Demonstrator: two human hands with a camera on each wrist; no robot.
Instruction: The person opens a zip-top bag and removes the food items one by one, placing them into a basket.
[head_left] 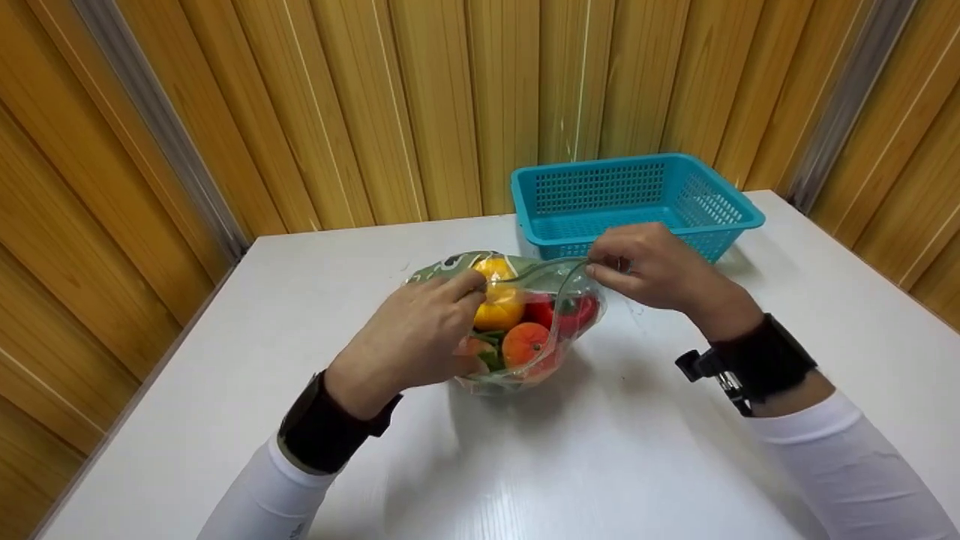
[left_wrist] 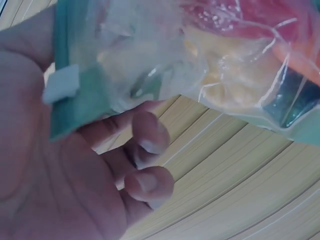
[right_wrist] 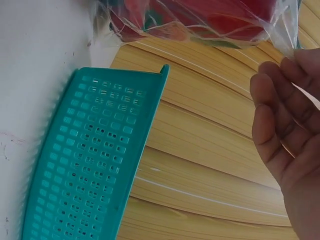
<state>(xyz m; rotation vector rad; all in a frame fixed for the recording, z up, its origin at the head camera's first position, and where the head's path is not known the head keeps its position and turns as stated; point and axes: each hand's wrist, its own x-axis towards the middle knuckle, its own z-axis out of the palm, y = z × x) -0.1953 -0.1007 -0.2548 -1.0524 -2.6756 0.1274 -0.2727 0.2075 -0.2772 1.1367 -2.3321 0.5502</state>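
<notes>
A clear zip bag (head_left: pixel 536 367) with green edging sits on the table, filled with produce. Through the plastic I see a yellow-orange round item (head_left: pixel 501 306), a red one (head_left: pixel 576 315) and an orange fruit (head_left: pixel 525 343). My left hand (head_left: pixel 420 330) pinches the left end of the bag's rim. At the right end, my right hand (head_left: pixel 649 266) pinches the rim between thumb and fingertips. The two rim strips stand apart between the hands. In the left wrist view a white slider (left_wrist: pixel 62 84) sits on the green strip, beside my palm.
Behind the bag, at the back right, stands a turquoise perforated basket (head_left: pixel 637 244), close to my right hand. The white table (head_left: pixel 300 285) meets wood-patterned walls (head_left: pixel 442 112) at the back and sides.
</notes>
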